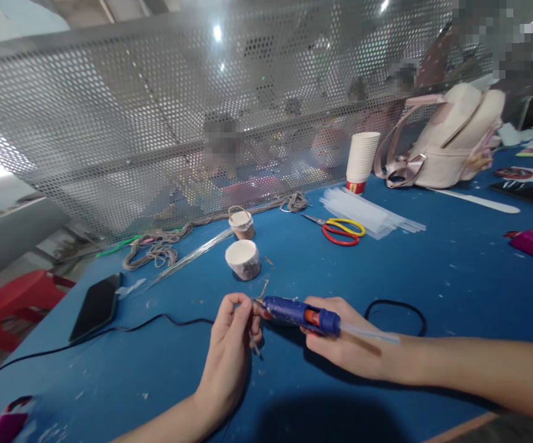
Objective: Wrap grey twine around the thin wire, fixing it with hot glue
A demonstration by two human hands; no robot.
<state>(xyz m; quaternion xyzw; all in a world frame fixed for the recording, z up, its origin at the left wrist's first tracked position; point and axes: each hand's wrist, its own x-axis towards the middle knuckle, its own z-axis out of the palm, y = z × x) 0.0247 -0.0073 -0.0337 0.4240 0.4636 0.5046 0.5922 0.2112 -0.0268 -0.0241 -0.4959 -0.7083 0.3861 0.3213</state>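
A blue hot glue gun [289, 312] lies in the grip of my right hand [340, 344], with a clear glue stick [370, 332] sticking out of its back end. Its nozzle points left, right at the fingers of my left hand [232, 332]. Those fingers pinch a thin greyish cord [256, 347], whose ends show above and below them. Whether the nozzle touches the cord is hidden by the fingers. Just beyond my hands stands a small white-topped cup [243, 259], and behind it a similar cup with a looped handle [241, 224].
Red-and-yellow-handled scissors [342, 231] lie beside translucent strips [367, 212]. Farther back are stacked paper cups [362, 163] and a pale backpack [450, 141]. A phone [96, 306], grey cord [150, 252] and black cable [155, 320] lie left. A perforated metal screen [155, 123] borders the table.
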